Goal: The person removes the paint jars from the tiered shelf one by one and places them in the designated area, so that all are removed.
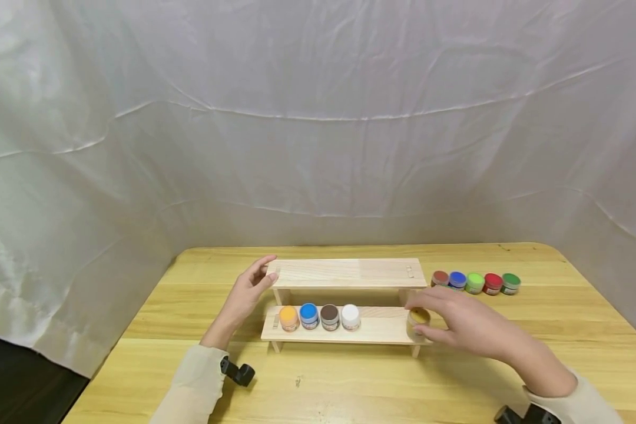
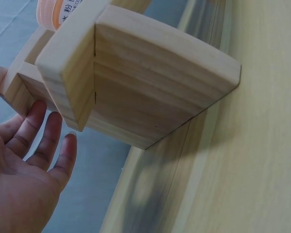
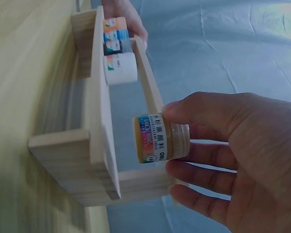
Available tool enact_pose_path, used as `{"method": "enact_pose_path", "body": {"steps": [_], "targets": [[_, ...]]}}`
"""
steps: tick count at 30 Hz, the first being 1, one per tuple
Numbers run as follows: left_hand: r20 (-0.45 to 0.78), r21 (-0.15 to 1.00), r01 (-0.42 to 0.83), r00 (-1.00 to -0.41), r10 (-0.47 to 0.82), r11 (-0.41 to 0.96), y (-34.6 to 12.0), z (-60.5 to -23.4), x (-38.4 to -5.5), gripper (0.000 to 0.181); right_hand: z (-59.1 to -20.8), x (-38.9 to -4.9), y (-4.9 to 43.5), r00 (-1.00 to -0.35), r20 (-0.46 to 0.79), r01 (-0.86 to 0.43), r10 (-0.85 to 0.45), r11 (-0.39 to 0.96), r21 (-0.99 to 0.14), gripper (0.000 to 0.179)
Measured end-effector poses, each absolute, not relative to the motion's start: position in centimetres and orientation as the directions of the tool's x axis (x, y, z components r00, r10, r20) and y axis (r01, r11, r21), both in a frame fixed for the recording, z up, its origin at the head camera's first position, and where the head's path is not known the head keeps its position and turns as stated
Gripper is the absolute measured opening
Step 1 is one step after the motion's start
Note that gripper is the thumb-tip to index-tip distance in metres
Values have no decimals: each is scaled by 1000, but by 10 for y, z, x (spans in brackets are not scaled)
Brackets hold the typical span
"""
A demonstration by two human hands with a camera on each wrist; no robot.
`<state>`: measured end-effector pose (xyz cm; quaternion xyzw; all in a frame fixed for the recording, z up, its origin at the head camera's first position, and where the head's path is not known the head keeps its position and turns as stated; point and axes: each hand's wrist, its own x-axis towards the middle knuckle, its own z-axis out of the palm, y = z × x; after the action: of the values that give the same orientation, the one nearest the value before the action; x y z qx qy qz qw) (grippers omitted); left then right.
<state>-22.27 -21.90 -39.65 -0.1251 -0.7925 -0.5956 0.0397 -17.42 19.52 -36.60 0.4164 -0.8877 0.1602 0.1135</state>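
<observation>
A two-tier wooden shelf (image 1: pixel 344 274) stands on the table. At its left end my left hand (image 1: pixel 244 297) holds the upper tier, thumb at the front corner and fingers around the end. My right hand (image 1: pixel 471 323) pinches a yellow-ochre paint jar (image 3: pixel 157 138) by its lid, between thumb and fingers. In the right wrist view this jar is beside the lower tier, near its right end. On the lower tier's left half stand an orange jar (image 1: pixel 288 318), a blue jar (image 1: pixel 309 316), a dark brown jar (image 1: pixel 330 317) and a white jar (image 1: pixel 350 317), side by side.
Right of the shelf, a row of paint jars stands on the table (image 1: pixel 350 388): brownish red (image 1: pixel 440 278), dark blue (image 1: pixel 457 280), light green (image 1: pixel 474 282), red (image 1: pixel 492 283) and dark green (image 1: pixel 510 283). My right hand partly covers the row's front. A pale curtain (image 1: pixel 318 165) hangs behind.
</observation>
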Motion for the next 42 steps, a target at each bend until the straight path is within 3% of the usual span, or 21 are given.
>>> {"method": "enact_pose_path", "body": {"steps": [6,17,31,42], "targets": [[222,938,253,-963,152,238,-218,-396,-223,48,-359,-176,207,-657,287,-753,-697,621,-217,29],[220,936,253,-963,157,243,-219,-396,-221,49,-357,-186,231,-766,244,-642,-594,727,-244,28],[222,940,254,-963,156,228,-219,-397,-222,48,-371,-210,258,-822,236,-568,-519,783,-255,36],[221,939,254,-963,156,233,-219,-396,-222,48,-384,-224,273,-868,187,-496,-460,814,-301,31]]}}
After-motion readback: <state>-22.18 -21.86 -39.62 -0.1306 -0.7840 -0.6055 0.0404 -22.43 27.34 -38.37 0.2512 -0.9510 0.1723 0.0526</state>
